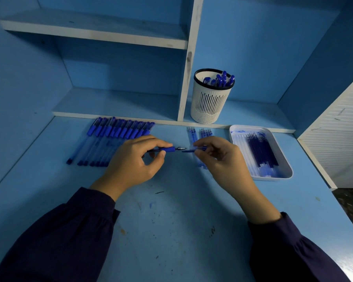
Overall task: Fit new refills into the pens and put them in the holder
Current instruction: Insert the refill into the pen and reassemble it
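Head view, looking down at a blue bench (pixel 171 210). Two hands in dark sleeves (pixel 59 241) come close together near its middle.

The left hand (pixel 130 157) grips one blue pen (pixel 168 149) by its barrel. The pen lies level, its long axis running left to right, its metal tip pointing right. The right hand (pixel 218 157) pinches one small blue piece (pixel 192 150), blurred, just beside that tip.

Behind the left hand lies one row of capped blue pens (pixel 114 137), roughly a dozen side by side, caps toward the shelf; the exact count is unclear. Two small clusters of clear refills (pixel 193 133) lie behind the right hand.

To the right sits one white rectangular tray (pixel 233 132) holding many dark blue refills (pixel 261 151).

On the shelf ledge (pixel 253 115) behind stands one white slotted holder (pixel 210 102) with a black rim, upright, with about six finished pens (pixel 222 79) in it.
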`<state>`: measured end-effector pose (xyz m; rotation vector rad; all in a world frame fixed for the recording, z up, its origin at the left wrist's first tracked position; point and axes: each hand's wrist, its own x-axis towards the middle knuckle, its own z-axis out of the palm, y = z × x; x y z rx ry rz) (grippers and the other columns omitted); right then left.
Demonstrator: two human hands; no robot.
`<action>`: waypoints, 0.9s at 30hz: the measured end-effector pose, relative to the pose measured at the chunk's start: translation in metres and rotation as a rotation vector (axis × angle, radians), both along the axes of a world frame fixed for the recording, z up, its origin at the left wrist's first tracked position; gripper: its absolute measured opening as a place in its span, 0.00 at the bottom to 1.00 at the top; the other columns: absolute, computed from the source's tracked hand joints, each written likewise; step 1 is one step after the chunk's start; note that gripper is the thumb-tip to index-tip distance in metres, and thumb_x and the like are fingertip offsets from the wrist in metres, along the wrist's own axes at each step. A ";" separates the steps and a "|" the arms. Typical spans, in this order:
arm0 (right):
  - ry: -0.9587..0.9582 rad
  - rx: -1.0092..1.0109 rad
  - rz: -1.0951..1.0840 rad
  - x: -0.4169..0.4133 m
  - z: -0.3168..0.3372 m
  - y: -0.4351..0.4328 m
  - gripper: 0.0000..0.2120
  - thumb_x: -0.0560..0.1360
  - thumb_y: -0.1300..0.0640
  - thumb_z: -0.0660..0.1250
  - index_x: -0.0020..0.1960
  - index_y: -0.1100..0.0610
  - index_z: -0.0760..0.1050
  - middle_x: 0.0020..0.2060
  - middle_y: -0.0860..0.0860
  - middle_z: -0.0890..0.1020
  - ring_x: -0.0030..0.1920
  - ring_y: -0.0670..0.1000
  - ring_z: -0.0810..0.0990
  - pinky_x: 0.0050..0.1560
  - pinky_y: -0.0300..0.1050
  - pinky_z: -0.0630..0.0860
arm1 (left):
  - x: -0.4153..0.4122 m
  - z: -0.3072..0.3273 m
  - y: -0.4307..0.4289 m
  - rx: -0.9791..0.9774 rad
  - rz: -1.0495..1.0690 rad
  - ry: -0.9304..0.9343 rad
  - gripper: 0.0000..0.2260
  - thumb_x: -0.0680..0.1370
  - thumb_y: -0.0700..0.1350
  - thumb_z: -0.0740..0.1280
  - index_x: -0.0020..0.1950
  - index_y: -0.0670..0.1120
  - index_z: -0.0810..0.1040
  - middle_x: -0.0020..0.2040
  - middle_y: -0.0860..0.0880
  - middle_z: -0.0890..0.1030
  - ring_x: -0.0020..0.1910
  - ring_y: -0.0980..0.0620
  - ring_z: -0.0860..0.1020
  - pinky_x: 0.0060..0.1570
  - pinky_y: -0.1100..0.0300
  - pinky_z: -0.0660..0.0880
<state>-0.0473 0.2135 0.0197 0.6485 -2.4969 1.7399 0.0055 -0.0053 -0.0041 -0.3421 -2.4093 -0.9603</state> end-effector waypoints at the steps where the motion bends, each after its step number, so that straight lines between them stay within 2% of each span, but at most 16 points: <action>1: 0.015 0.010 0.002 0.000 0.000 0.000 0.09 0.73 0.66 0.71 0.48 0.53 0.81 0.36 0.45 0.77 0.35 0.44 0.75 0.42 0.33 0.71 | 0.000 0.000 0.001 -0.005 0.000 -0.001 0.10 0.77 0.43 0.68 0.55 0.49 0.84 0.45 0.58 0.82 0.43 0.56 0.80 0.42 0.70 0.73; 5: 0.072 0.047 0.049 0.005 0.001 -0.004 0.11 0.72 0.67 0.71 0.47 0.51 0.80 0.39 0.48 0.79 0.37 0.44 0.77 0.45 0.33 0.75 | 0.002 0.000 0.007 -0.018 -0.030 -0.004 0.09 0.76 0.41 0.69 0.54 0.47 0.84 0.44 0.56 0.82 0.42 0.57 0.79 0.42 0.72 0.71; 8: 0.101 0.079 0.069 0.009 -0.002 -0.008 0.10 0.72 0.67 0.72 0.48 0.54 0.80 0.41 0.52 0.81 0.40 0.46 0.78 0.47 0.34 0.75 | 0.003 0.001 0.012 -0.017 -0.051 -0.001 0.09 0.76 0.39 0.68 0.54 0.46 0.84 0.44 0.56 0.82 0.41 0.57 0.79 0.41 0.74 0.70; 13: 0.093 0.069 0.077 0.010 -0.004 -0.010 0.08 0.72 0.66 0.72 0.49 0.56 0.81 0.42 0.51 0.82 0.42 0.47 0.80 0.50 0.39 0.78 | 0.004 0.000 0.012 0.017 -0.077 0.019 0.09 0.76 0.36 0.68 0.53 0.43 0.84 0.44 0.53 0.82 0.41 0.54 0.80 0.42 0.66 0.75; 16: 0.076 0.068 0.072 0.011 -0.006 -0.010 0.08 0.72 0.66 0.71 0.49 0.57 0.81 0.42 0.51 0.82 0.42 0.47 0.80 0.50 0.41 0.78 | 0.003 -0.002 0.012 0.010 -0.095 0.016 0.10 0.76 0.36 0.68 0.55 0.44 0.84 0.44 0.52 0.83 0.42 0.56 0.80 0.43 0.69 0.74; 22: 0.072 0.069 0.080 0.010 -0.010 -0.009 0.09 0.72 0.66 0.72 0.49 0.55 0.81 0.43 0.50 0.82 0.43 0.49 0.81 0.50 0.41 0.79 | 0.000 -0.007 0.008 0.012 -0.109 0.015 0.10 0.75 0.33 0.70 0.54 0.43 0.84 0.47 0.59 0.81 0.46 0.62 0.80 0.46 0.72 0.73; 27: 0.032 0.038 0.088 0.010 -0.013 -0.008 0.13 0.72 0.66 0.72 0.45 0.48 0.80 0.41 0.46 0.82 0.43 0.47 0.82 0.50 0.39 0.78 | -0.001 -0.009 0.009 -0.003 -0.119 0.006 0.11 0.75 0.31 0.71 0.54 0.43 0.85 0.46 0.62 0.79 0.43 0.65 0.78 0.41 0.75 0.70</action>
